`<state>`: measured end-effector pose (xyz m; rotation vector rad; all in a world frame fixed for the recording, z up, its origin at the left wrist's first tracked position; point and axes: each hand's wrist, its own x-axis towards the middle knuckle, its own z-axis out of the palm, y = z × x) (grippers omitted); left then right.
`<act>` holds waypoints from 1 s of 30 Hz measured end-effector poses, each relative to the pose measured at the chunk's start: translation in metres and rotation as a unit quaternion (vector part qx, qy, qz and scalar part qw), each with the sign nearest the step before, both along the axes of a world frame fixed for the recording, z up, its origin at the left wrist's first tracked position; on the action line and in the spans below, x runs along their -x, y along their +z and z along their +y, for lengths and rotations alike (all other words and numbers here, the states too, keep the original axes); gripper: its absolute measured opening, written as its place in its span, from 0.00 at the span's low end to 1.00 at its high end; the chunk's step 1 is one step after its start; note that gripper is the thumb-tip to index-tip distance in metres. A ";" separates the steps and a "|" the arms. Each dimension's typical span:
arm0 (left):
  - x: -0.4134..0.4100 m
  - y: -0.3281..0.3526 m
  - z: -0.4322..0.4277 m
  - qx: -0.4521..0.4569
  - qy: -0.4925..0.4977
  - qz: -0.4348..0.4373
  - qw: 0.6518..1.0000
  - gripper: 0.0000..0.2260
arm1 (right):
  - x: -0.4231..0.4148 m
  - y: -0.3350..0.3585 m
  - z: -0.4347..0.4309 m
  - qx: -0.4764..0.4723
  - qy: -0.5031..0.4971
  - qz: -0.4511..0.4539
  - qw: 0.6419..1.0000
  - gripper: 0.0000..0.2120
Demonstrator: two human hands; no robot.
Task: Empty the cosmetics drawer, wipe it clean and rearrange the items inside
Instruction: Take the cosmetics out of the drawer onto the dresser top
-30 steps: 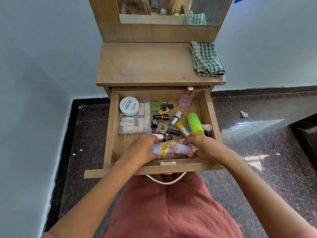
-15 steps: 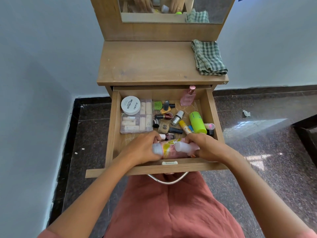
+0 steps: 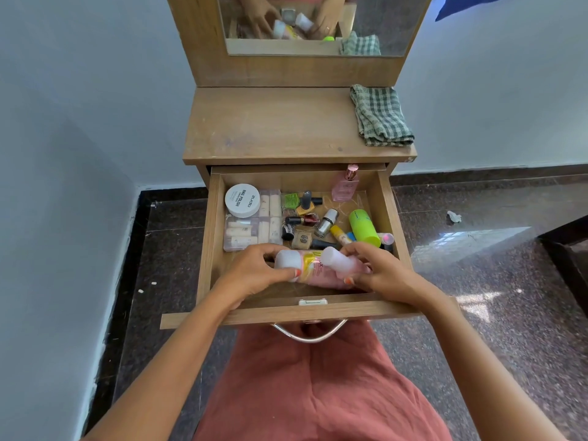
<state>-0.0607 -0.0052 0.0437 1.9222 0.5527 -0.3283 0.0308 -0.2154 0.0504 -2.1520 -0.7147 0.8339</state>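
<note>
The small bottle (image 3: 343,266) has tipped cap-up, gripped by the right hand (image 3: 380,273); the left hand (image 3: 251,273) clasps the big bottle (image 3: 313,271) beside it.

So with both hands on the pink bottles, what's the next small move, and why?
Probably lift both out onto the dresser top: the left hand grips the large pink bottle, the right hand the small pink bottle, and the drawer is far from empty.

Head-height, forward-down (near the drawer (image 3: 212,237))
</note>
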 end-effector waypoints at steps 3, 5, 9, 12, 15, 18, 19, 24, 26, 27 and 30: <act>0.002 0.002 0.000 0.028 0.013 0.018 0.999 0.16 | 0.000 0.001 -0.001 -0.019 -0.037 0.003 0.999 0.18; 0.003 0.004 -0.001 0.063 0.040 0.009 0.997 0.13 | 0.000 0.003 0.000 -0.034 -0.056 0.008 0.998 0.20; 0.008 0.013 0.007 0.137 0.098 -0.001 0.986 0.12 | 0.001 0.007 0.003 -0.116 -0.088 0.047 0.988 0.17; 0.013 0.021 0.017 0.148 0.117 -0.008 0.982 0.14 | 0.000 0.015 0.008 -0.174 -0.101 0.095 0.975 0.15; 0.016 0.033 0.026 0.180 0.141 -0.029 0.973 0.11 | -0.003 0.024 0.016 -0.210 -0.102 0.118 0.965 0.15; 0.014 0.047 0.037 0.192 0.151 -0.050 0.968 0.08 | -0.008 0.034 0.027 -0.235 -0.104 0.115 0.959 0.15; 0.012 0.052 0.040 0.196 0.155 -0.057 0.967 0.08 | -0.010 0.038 0.031 -0.241 -0.109 0.115 0.957 0.14; -0.005 0.073 0.055 0.198 0.159 -0.093 0.963 0.06 | -0.030 0.059 0.048 -0.269 -0.132 0.093 0.950 0.12; -0.017 0.080 0.061 0.202 0.162 -0.111 0.960 0.05 | -0.043 0.066 0.057 -0.276 -0.142 0.085 0.947 0.11; -0.024 0.082 0.064 0.202 0.162 -0.120 0.958 0.05 | -0.050 0.069 0.061 -0.275 -0.144 0.078 0.947 0.10; -0.050 0.090 0.071 0.204 0.171 -0.144 0.953 0.06 | -0.076 0.080 0.077 -0.281 -0.138 0.068 0.947 0.10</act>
